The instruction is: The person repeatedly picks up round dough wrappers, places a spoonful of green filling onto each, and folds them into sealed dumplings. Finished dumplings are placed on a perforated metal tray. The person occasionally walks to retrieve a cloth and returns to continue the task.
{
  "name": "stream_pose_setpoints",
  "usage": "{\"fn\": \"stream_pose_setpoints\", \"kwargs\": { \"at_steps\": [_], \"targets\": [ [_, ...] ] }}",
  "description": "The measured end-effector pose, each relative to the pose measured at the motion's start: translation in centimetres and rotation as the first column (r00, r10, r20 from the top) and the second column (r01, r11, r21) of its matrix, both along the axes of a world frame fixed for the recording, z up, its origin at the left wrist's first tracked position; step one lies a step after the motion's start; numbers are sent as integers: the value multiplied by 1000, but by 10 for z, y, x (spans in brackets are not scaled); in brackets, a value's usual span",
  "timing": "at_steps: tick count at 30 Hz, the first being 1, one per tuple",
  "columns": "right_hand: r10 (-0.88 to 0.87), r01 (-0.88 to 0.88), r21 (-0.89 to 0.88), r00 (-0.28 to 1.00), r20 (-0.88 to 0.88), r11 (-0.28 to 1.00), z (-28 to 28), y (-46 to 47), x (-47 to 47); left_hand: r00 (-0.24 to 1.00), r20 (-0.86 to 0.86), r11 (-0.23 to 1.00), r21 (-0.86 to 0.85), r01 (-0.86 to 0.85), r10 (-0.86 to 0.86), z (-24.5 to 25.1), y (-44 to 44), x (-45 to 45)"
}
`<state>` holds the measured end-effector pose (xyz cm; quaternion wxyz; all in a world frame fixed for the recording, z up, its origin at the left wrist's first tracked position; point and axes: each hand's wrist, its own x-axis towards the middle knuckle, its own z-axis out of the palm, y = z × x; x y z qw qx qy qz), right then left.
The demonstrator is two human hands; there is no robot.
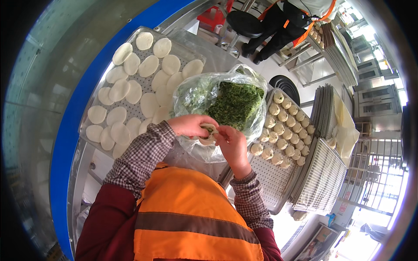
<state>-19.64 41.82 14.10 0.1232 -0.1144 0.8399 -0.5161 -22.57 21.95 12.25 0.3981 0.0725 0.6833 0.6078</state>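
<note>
Between my two hands is a partly gathered dough wrapper point(207, 141) with green filling showing in its opening. My left hand point(192, 125) cups it, the thumb over the filling. With thumb and fingers, my right hand point(232, 145) pinches the wrapper's right edge. Just beyond lies an open clear plastic bag point(196, 84) of chopped green filling point(233, 104). Round flat dough wrappers point(120, 90), some overlapping, cover a perforated tray point(135, 106) on the left. To the right, rows of pleated buns point(287, 133) sit on another perforated tray point(266, 176).
Wire racks point(321, 176) and stacked trays point(323, 111) stand right of the bun tray. A person point(277, 29) stands at the back beside a black stool point(245, 24). A blue edge point(70, 130) curves along the left side. Another tray stack point(336, 49) is farther back.
</note>
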Motion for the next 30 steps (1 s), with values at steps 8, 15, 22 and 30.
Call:
{"fn": "stream_pose_setpoints", "kwargs": {
  "at_steps": [8, 15, 22, 30],
  "targets": [
    [-59, 136, -304, 966, 251, 943, 7, -1, -6, 929, 193, 916, 194, -350, 314, 3, 12, 20],
    [-7, 15, 33, 976, -217, 999, 5, -5, -4, 985, 134, 988, 97, -124, 110, 4, 4, 9],
    [-24, 29, 21, 983, -180, 999, 2, -7, -1, 937, 151, 902, 259, -345, 315, -1, 9, 19],
    [-71, 89, -158, 991, 114, 983, 12, -11, -1, 901, -240, 922, 237, -307, 362, -7, 13, 16]
  ]
}}
